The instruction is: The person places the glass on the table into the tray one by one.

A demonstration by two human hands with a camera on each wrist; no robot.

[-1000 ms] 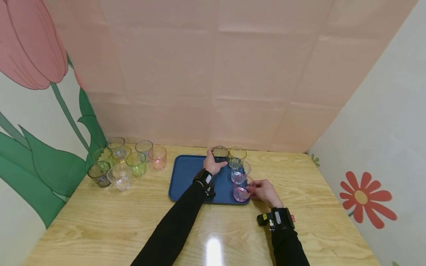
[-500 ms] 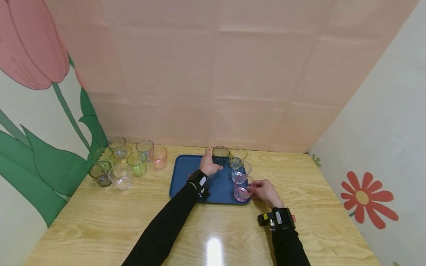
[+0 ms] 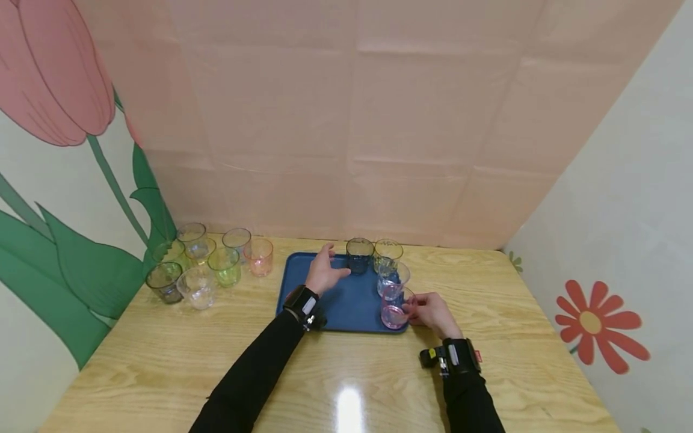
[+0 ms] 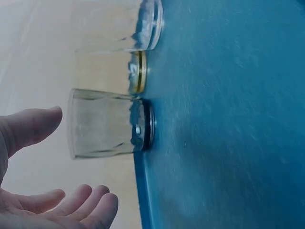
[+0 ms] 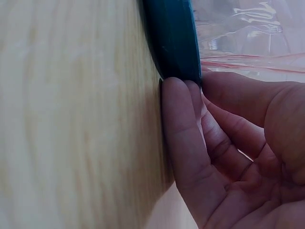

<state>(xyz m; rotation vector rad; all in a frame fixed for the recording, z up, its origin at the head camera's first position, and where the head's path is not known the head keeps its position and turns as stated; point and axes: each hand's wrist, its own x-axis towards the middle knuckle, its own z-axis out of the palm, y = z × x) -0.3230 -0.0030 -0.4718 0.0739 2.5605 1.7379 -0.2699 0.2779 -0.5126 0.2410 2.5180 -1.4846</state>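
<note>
A blue tray lies on the wooden table. Four-sided and shallow, it carries a dark grey glass, a yellow glass, a clear bluish glass and a pink glass along its back and right side. My left hand is over the tray's left half, fingers spread and holding nothing. In the left wrist view, the thumb and fingers stand apart from the dark grey glass. My right hand pinches the tray's right edge beside the pink glass, fingertips low against the table.
Several coloured glasses stand at the table's back left, among them a green glass, an orange-pink glass, a clear glass and a dark glass. A pink-covered wall rises behind the table.
My left hand has let go of the dark grey glass and moved left, away from it; the glass stays upright on the tray. My right hand has kept its place.
</note>
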